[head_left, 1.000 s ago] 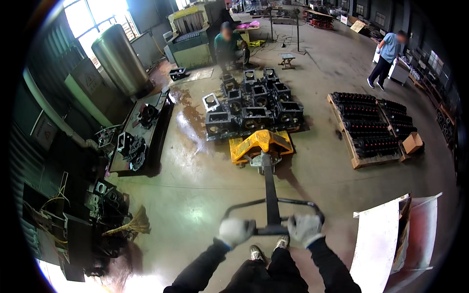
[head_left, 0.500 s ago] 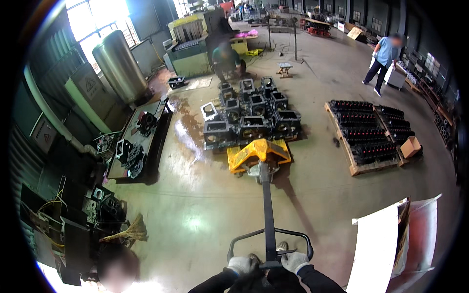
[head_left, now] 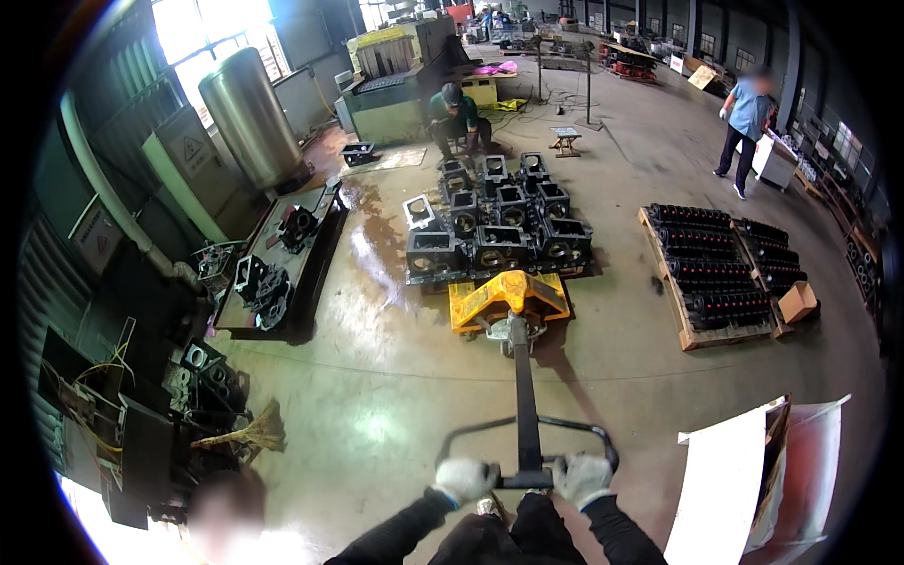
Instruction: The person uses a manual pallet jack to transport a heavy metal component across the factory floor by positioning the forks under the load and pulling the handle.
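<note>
Both my hands wear pale work gloves and grip the black loop handle of a yellow pallet jack (head_left: 515,294). My left hand (head_left: 466,480) is closed round the left lower part of the handle (head_left: 527,419). My right hand (head_left: 581,478) is closed round its right lower part, close to the centre bar. The handle leans toward me, above my shoes. Ahead, the jack's yellow body stands against a load of black metal housings (head_left: 502,243), set close together in rows. Its forks are hidden beneath them.
A person (head_left: 459,118) sits behind the housings; another (head_left: 747,118) stands far right. Pallets of black ribbed parts (head_left: 711,268) lie to the right, a white panel (head_left: 725,471) nearer. On the left are a low metal table (head_left: 282,273) and a broom (head_left: 250,433).
My hands sit farther apart and slightly higher in the picture, with the handle still gripped. The surroundings have shifted a little to the right in view. The seated person's head has turned downward.
</note>
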The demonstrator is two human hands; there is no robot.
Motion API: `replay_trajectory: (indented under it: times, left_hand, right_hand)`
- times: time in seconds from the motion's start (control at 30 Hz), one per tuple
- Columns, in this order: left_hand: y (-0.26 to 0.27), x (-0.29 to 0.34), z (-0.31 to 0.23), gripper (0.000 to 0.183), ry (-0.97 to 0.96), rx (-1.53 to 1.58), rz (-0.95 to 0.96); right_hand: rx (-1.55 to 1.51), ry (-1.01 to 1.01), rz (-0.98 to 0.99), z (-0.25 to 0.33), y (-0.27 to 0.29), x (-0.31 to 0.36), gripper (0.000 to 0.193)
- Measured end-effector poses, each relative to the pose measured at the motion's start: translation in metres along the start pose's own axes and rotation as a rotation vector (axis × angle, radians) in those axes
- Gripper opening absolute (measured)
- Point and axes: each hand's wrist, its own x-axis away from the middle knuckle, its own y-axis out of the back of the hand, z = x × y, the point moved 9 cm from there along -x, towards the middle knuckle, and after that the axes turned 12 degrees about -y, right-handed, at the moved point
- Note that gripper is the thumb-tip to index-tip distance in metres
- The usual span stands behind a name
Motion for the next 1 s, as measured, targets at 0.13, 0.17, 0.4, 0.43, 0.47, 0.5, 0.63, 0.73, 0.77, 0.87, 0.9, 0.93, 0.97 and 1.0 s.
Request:
replay_trajectory:
  times: [0.13, 0.17, 0.4, 0.43, 0.47, 0.5, 0.63, 0.73, 0.77, 0.87, 0.9, 0.93, 0.97, 1.0]
  left_hand:
    - [-0.079, 0.016, 0.007, 0.052, -0.051, 0.067, -0.029]
    - [-0.06, 0.011, 0.009, 0.051, -0.04, 0.027, -0.038]
    - [0.144, -0.059, -0.011, 0.053, -0.02, -0.069, -0.251]
    - [0.13, -0.053, -0.006, 0.052, -0.021, -0.068, -0.251]
    - [0.111, -0.045, -0.004, 0.052, -0.031, -0.069, -0.256]
    - [0.088, -0.033, -0.015, 0.052, -0.049, -0.07, -0.182]
    - [-0.068, 0.026, -0.002, 0.047, -0.004, 0.071, 0.094]
    - [-0.075, 0.026, -0.01, 0.05, -0.039, 0.118, 0.056]
    - [-0.042, 0.022, -0.009, 0.052, -0.025, 0.081, 0.007]
    - [0.064, -0.015, -0.018, 0.055, -0.038, -0.036, -0.146]
    - [0.108, -0.025, -0.022, 0.055, -0.055, -0.078, -0.238]
    - [0.137, -0.041, -0.016, 0.054, -0.028, -0.058, -0.273]
    - [0.17, -0.052, -0.021, 0.053, -0.019, -0.099, -0.281]
    - [0.186, -0.065, -0.012, 0.052, 0.007, -0.166, -0.365]
  right_hand:
    - [-0.029, -0.018, 0.188, -0.03, -0.069, 0.041, 0.033]
    - [-0.024, 0.011, 0.13, -0.022, -0.05, 0.025, 0.033]
    - [-0.105, 0.054, -0.317, 0.032, 0.098, -0.105, 0.028]
    - [-0.087, 0.087, -0.321, 0.034, 0.091, -0.095, 0.028]
    - [-0.064, 0.117, -0.334, 0.033, 0.084, -0.079, 0.027]
    - [-0.065, 0.081, -0.236, 0.021, 0.069, -0.058, 0.025]
    - [-0.08, -0.019, 0.168, -0.019, -0.048, 0.051, 0.029]
    - [-0.107, 0.007, 0.249, -0.035, -0.076, 0.058, 0.03]
    - [-0.176, 0.021, 0.175, -0.016, -0.035, 0.034, 0.032]
    - [-0.089, 0.13, -0.098, 0.005, 0.034, -0.035, 0.034]
    - [-0.051, 0.102, -0.074, 0.022, 0.064, -0.066, 0.032]
    - [-0.146, 0.151, -0.253, 0.031, 0.09, -0.094, 0.03]
    - [-0.055, 0.097, -0.351, 0.044, 0.113, -0.115, 0.029]
    - [-0.006, 0.034, -0.346, 0.044, 0.114, -0.133, 0.029]
